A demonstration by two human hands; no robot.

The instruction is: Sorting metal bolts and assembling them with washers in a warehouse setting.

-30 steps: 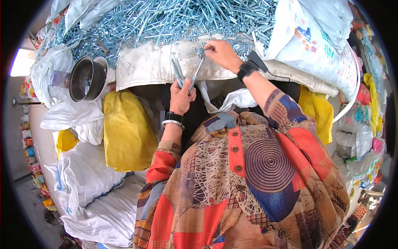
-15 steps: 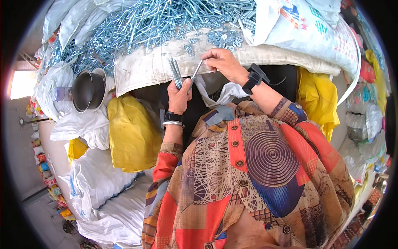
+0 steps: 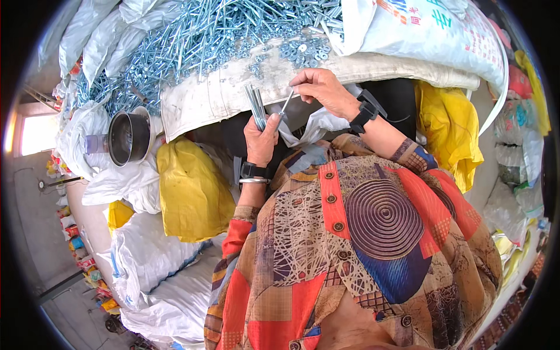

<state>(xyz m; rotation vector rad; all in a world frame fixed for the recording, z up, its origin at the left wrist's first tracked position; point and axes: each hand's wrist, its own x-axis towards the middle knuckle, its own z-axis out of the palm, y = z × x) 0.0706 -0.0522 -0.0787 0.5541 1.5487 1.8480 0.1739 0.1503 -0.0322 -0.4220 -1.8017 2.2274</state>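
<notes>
A single long silvery metal bolt (image 3: 285,104) sits pinched between the fingertips (image 3: 298,87) of our right hand (image 3: 319,90), slanting down toward our left hand (image 3: 261,133), just above the edge of the dirty white cloth-covered surface (image 3: 204,99). Our left hand's grip is clenched around a small bundle of long silvery bolts (image 3: 255,106), which stick up out of the fist, close beside the lower end of the single bolt. We cannot tell whether that end touches the left hand.

Both wrists wear black bands, and a patchwork shirt of orange, blue and brown (image 3: 361,245) fills the lower part of the view. Behind the hands a big heap of loose silvery bolts and washers (image 3: 204,35) spreads over the surface. To the left a dark round metal pot (image 3: 125,139) lies tipped on white sacks (image 3: 134,181). A yellow plastic bag (image 3: 192,192) lies below it, and a large printed white sack (image 3: 420,35) rises at upper right.
</notes>
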